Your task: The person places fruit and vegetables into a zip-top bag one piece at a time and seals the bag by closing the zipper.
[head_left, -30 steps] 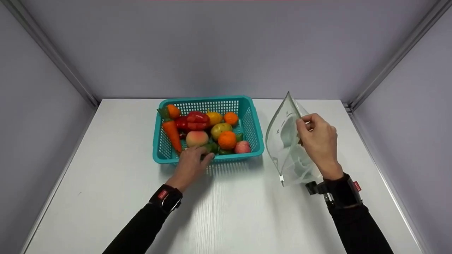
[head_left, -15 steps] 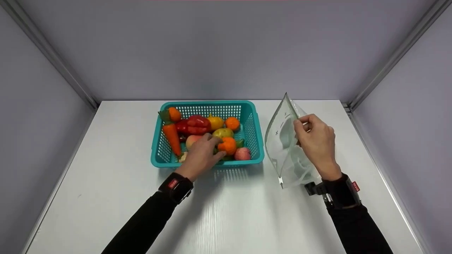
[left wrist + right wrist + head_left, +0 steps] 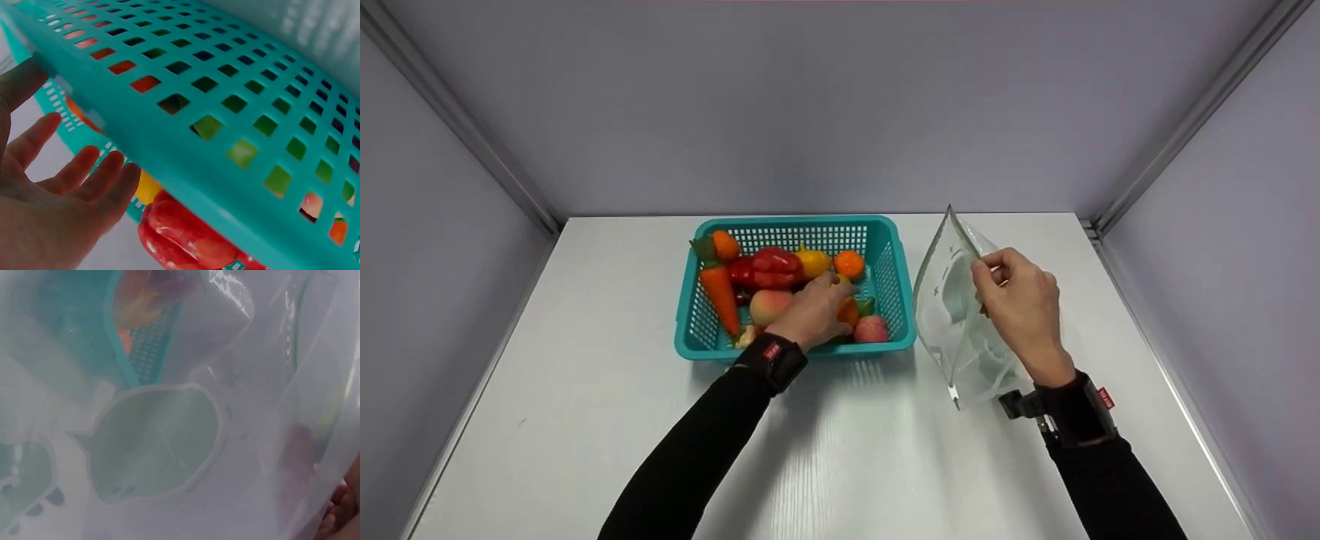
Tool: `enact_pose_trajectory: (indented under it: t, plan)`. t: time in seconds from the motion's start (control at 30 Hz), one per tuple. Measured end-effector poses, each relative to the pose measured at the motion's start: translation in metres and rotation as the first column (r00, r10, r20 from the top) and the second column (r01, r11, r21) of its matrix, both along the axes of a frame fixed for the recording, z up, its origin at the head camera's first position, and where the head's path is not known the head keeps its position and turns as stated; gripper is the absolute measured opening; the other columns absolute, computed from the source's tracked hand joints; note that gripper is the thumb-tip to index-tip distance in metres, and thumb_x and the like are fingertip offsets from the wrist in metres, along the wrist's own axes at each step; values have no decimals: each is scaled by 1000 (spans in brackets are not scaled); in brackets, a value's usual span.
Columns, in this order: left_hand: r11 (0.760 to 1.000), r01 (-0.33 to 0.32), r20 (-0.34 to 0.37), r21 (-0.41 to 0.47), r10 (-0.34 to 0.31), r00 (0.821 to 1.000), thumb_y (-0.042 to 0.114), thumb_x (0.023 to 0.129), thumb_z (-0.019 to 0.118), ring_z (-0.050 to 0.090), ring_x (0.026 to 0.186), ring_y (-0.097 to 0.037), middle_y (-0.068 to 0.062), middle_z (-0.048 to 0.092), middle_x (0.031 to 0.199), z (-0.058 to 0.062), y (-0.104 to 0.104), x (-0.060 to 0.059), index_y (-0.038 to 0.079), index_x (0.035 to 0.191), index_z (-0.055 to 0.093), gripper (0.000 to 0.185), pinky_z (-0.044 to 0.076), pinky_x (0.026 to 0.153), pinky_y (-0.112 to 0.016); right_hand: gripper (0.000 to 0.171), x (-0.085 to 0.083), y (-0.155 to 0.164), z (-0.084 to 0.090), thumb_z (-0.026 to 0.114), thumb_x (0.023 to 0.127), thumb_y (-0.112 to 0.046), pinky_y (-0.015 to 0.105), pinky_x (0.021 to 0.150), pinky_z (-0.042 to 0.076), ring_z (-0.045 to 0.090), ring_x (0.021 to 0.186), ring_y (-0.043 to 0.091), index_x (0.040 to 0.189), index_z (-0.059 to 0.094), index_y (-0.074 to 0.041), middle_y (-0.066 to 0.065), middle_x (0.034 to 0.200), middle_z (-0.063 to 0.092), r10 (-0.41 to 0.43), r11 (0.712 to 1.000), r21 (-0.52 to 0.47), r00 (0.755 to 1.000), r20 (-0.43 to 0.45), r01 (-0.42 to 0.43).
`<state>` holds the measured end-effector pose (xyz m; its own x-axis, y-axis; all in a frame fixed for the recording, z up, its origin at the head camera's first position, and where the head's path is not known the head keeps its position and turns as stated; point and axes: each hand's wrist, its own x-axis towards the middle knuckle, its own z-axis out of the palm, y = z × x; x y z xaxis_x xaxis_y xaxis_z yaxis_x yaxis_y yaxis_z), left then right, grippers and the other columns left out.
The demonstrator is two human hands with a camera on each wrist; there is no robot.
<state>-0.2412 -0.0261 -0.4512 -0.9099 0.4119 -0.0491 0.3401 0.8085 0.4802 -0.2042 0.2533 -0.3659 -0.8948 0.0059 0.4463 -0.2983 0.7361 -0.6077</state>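
A teal mesh basket (image 3: pixel 897 289) full of fruit and vegetables stands toward the back of the table. My left hand (image 3: pixel 813 309) reaches over its front rim, fingers spread above an orange (image 3: pixel 848 310), which they partly cover. In the left wrist view the fingers (image 3: pixel 76 169) curve loosely, with no item visible between them. A red bell pepper (image 3: pixel 769 268) and a peach (image 3: pixel 769 306) lie beside this hand. To the right, my right hand (image 3: pixel 1020 311) pinches the upper edge of a clear zip bag (image 3: pixel 941 322) with green printed shapes, holding it upright with its mouth parted.
Inside the basket are also a carrot (image 3: pixel 720 300) at the left, a yellow piece (image 3: pixel 814 263) and a second orange (image 3: pixel 849 265) at the back, and a pink fruit (image 3: pixel 871 329) at front right. Grey panels (image 3: pixel 825 112) enclose the white table (image 3: pixel 547 405).
My left hand has moved right across the basket, from near the carrot and peach to over the front orange. The bag and right hand have shifted slightly left and nearer.
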Motion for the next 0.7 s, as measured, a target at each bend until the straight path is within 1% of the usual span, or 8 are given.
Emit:
enact_pose_trajectory:
  t: [0.13, 0.17, 0.23, 0.33, 0.4, 0.5, 0.6, 0.7]
  plan:
    - [992, 38, -15, -122, -41, 999, 17, 93, 80, 50, 127, -35, -16, 52, 143, -5, 0, -4, 16, 146, 59, 58, 47, 108, -53, 15, 1, 1, -2, 67, 101, -16, 16, 47, 37, 53, 46, -6, 98, 73, -3, 2, 67, 68, 6, 1000, 12, 1000, -4, -6]
    - [989, 48, -15, -141, -50, 999, 16, 93, 80, 51, 126, -35, -16, 53, 143, -6, 0, -4, 16, 146, 58, 58, 47, 108, -53, 15, 1, 1, -3, 67, 101, -16, 16, 47, 37, 52, 46, -7, 98, 73, -3, 2, 67, 68, 7, 1000, 17, 1000, -5, -7]
    - [987, 65, -4, -145, -67, 998, 14, 93, 80, 53, 125, -35, -16, 54, 142, -7, 0, -4, 14, 147, 58, 58, 47, 108, -51, 14, 2, 1, -4, 67, 101, -16, 17, 48, 36, 52, 46, -7, 98, 73, -4, 1, 67, 68, 13, 1000, 24, 1000, -11, -12]
    - [992, 94, -21, -85, -96, 995, 6, 93, 77, 58, 116, -33, -16, 61, 133, -7, -1, -3, 7, 141, 60, 51, 49, 107, -47, 14, 2, 0, -5, 67, 101, -16, 16, 47, 36, 52, 46, -7, 97, 73, -4, 1, 67, 68, 21, 1000, 21, 1000, -13, -21]
    - [992, 117, -49, -37, -118, 992, 2, 94, 75, 61, 110, -32, -16, 65, 125, -7, -3, -1, 4, 136, 62, 44, 51, 105, -44, 14, 2, -1, -5, 67, 101, -15, 15, 46, 37, 52, 46, -6, 96, 73, -4, 1, 67, 68, 24, 1000, 15, 1000, -17, -23]
    - [991, 131, -87, 5, -130, 988, 1, 94, 74, 62, 104, -33, -15, 67, 118, -7, -5, 2, 3, 132, 63, 39, 54, 100, -44, 14, 3, -1, -5, 67, 101, -15, 15, 46, 38, 54, 46, -5, 95, 73, -4, 1, 67, 69, 18, 1000, 6, 1000, -8, -18]
    - [992, 118, -114, 41, -113, 987, 4, 94, 76, 62, 108, -32, -15, 66, 123, -4, -7, 6, 5, 135, 61, 44, 53, 101, -45, 15, 3, -2, -4, 66, 101, -16, 15, 46, 39, 55, 46, -3, 95, 73, -4, 1, 67, 69, 12, 1000, 2, 1000, 0, -12]
    - [991, 78, -113, 112, -65, 991, 9, 94, 77, 60, 115, -29, -12, 63, 131, 3, -9, 10, 7, 140, 59, 50, 50, 106, -44, 15, 2, -3, -4, 66, 101, -17, 15, 45, 39, 56, 46, -1, 95, 73, -4, 1, 67, 69, 6, 1000, 5, 1000, 5, -6]
